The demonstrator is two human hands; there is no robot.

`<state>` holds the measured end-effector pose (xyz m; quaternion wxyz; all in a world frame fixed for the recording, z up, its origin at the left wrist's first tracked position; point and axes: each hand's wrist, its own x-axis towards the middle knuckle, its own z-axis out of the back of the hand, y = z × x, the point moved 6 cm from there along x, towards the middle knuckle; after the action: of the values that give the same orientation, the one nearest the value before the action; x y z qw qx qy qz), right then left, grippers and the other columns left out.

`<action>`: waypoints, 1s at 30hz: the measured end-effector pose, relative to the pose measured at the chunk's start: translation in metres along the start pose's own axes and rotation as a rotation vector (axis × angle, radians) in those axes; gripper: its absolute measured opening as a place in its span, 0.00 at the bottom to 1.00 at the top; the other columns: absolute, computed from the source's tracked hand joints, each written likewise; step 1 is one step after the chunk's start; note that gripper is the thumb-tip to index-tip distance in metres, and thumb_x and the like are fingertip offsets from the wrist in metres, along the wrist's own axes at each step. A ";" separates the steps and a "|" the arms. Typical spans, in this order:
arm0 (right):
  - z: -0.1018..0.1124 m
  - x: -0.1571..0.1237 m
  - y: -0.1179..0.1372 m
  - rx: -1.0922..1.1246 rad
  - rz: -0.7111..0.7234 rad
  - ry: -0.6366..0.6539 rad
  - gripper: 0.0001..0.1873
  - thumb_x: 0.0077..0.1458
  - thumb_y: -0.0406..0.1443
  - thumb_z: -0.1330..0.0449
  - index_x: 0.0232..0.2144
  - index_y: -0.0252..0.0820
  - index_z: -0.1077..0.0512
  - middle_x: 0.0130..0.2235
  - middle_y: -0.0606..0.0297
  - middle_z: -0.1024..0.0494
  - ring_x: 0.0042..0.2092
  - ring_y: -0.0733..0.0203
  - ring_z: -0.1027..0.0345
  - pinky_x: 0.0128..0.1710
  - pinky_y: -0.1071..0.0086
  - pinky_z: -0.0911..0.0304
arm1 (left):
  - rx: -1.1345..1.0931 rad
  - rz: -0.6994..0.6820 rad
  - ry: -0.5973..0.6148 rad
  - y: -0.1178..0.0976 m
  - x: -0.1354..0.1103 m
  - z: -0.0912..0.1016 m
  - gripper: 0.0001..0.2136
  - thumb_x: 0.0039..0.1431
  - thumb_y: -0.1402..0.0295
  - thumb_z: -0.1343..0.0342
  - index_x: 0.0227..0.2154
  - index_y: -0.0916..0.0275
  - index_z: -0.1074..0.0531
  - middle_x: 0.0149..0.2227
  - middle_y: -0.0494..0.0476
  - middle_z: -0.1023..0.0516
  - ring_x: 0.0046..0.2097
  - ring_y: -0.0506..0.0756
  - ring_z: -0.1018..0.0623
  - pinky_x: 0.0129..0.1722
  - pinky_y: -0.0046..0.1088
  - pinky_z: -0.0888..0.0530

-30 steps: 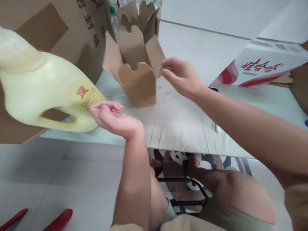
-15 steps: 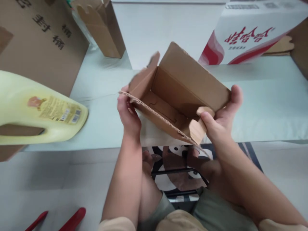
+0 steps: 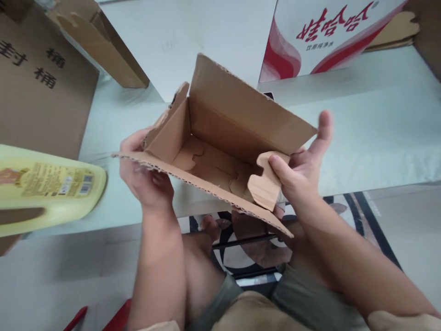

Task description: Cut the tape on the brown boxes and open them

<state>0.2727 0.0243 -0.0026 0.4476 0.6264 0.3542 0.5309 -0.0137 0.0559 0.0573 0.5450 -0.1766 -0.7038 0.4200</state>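
A small brown cardboard box (image 3: 220, 115) is held tilted above the table's front edge, its open top facing me. Nothing lies inside, and interlocking bottom flaps show on its floor. At its left end, my left hand (image 3: 144, 177) is closed around the outside, some fingers hidden behind the cardboard. On the right, my right hand (image 3: 301, 172) grips the end wall, thumb pressing a notched end flap (image 3: 267, 181) inward. Its forefinger sticks up past the long flap's corner. Both long side flaps stand spread outward.
A yellow jug (image 3: 79, 184) stands at left on the pale green table cover (image 3: 344, 119), before a large printed carton (image 3: 44, 105). Behind are a narrow cardboard box (image 3: 113, 50), a white box (image 3: 193, 37) and a red-and-white carton (image 3: 324, 41). Red objects (image 3: 117, 317) lie on the floor.
The box has come nearer and shifted left in view, opening more toward me. Its side flaps are spread wider, and the notched flap shows more fully. Both hands keep hold.
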 end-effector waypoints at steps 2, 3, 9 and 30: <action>-0.001 0.001 -0.007 0.019 -0.015 -0.017 0.38 0.58 0.50 0.31 0.65 0.65 0.41 0.54 0.64 0.20 0.49 0.53 0.21 0.47 0.57 0.22 | -0.102 -0.148 0.037 -0.012 -0.003 0.002 0.19 0.59 0.49 0.41 0.38 0.59 0.19 0.41 0.57 0.17 0.49 0.62 0.19 0.55 0.48 0.26; -0.002 0.000 -0.010 0.029 -0.023 -0.024 0.32 0.57 0.50 0.30 0.61 0.61 0.35 0.52 0.64 0.19 0.49 0.54 0.21 0.48 0.57 0.22 | -0.136 -0.193 0.060 -0.015 -0.004 0.002 0.15 0.61 0.53 0.41 0.37 0.60 0.18 0.40 0.57 0.16 0.48 0.61 0.18 0.56 0.47 0.26; -0.021 -0.004 -0.004 0.101 -0.014 0.026 0.13 0.63 0.50 0.35 0.46 0.54 0.24 0.49 0.64 0.17 0.53 0.53 0.22 0.55 0.54 0.26 | -0.073 0.017 0.030 0.017 -0.011 0.011 0.16 0.61 0.53 0.37 0.36 0.62 0.20 0.39 0.57 0.17 0.44 0.57 0.20 0.54 0.41 0.26; -0.034 -0.010 -0.002 0.009 0.124 0.131 0.15 0.62 0.53 0.40 0.43 0.53 0.28 0.56 0.60 0.23 0.60 0.44 0.29 0.61 0.44 0.33 | 0.060 0.119 0.024 0.041 -0.020 0.018 0.21 0.61 0.55 0.36 0.51 0.63 0.24 0.51 0.61 0.19 0.53 0.59 0.21 0.59 0.40 0.26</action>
<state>0.2377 0.0217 -0.0072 0.3869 0.6130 0.3458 0.5957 -0.0319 0.0585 0.0118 0.5325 -0.2069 -0.6725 0.4705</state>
